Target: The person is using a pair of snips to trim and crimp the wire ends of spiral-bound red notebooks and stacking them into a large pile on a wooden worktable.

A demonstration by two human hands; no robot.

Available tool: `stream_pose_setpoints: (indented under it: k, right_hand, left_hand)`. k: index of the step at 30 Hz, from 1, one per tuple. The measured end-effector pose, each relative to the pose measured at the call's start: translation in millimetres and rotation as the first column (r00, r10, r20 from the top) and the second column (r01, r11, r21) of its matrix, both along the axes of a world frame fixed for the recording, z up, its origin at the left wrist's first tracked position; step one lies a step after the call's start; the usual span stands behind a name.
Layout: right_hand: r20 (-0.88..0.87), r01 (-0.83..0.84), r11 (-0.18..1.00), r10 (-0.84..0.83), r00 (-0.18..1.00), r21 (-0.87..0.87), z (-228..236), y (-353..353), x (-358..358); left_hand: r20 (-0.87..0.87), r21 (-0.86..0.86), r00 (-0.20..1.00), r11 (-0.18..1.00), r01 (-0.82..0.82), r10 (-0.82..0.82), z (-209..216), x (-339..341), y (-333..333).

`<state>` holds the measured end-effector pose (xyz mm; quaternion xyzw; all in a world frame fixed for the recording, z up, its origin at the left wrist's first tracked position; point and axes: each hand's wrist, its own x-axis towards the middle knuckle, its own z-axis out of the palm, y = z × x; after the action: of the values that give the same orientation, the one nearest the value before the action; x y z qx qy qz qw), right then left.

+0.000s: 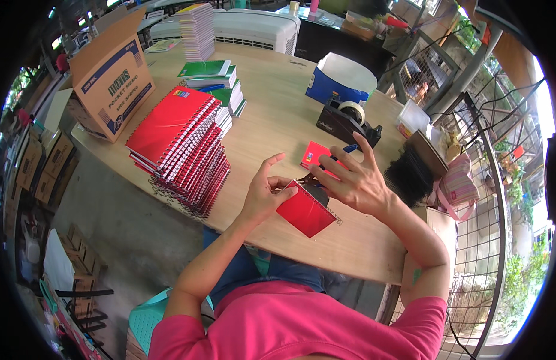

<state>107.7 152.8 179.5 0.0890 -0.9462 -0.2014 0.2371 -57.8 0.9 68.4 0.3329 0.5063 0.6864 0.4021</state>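
Observation:
Pinched between the thumb and fingers of my left hand [263,195] is a small red spiral notebook [308,213], tilted above the table's near edge. A loose end of its wire coil sticks out at the lower right corner. My right hand [362,189] is closed around a dark pliers-like tool [317,193], mostly covered by the fingers, with its head at the coil's upper end next to my left fingertips. Some of my right fingers are raised. Behind that hand, another red notebook [313,152] lies on the table, partly hidden.
To the left rises a tall stack of red spiral notebooks [173,129], with green notebooks [209,69] and an opened cardboard box [113,90] behind. Across the right side stand a black tape dispenser [344,123], a blue-and-white container [338,87] and a bundle of black wire coils [407,177].

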Motion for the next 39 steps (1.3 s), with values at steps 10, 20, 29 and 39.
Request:
stream_pose_setpoints:
  k: [10, 20, 29, 39]
  right_hand:
    - [-0.068, -0.103, 0.989, 0.110, 0.992, 0.102, 8, 0, -5]
    - [0.373, 0.393, 0.430, -0.134, 0.918, -0.813, 4, -13, 12]
    - [-0.036, 0.085, 0.242, -0.455, 0.890, -0.966, 17, 28, 79]
    - [0.200, 0.324, 0.074, -0.652, 0.732, -0.943, -102, 15, 120]
  left_hand:
    - [-0.029, -0.002, 0.999, 1.000, 0.023, -0.023, 6, -5, -3]
    - [-0.428, 0.041, 0.899, 0.996, -0.085, 0.094, 23, 16, -3]
    - [-0.582, 0.463, 0.356, 0.657, -0.594, 0.731, 200, -54, -107]
    - [-0.850, 0.157, 0.221, 0.631, -0.760, 0.478, 175, -124, -158]
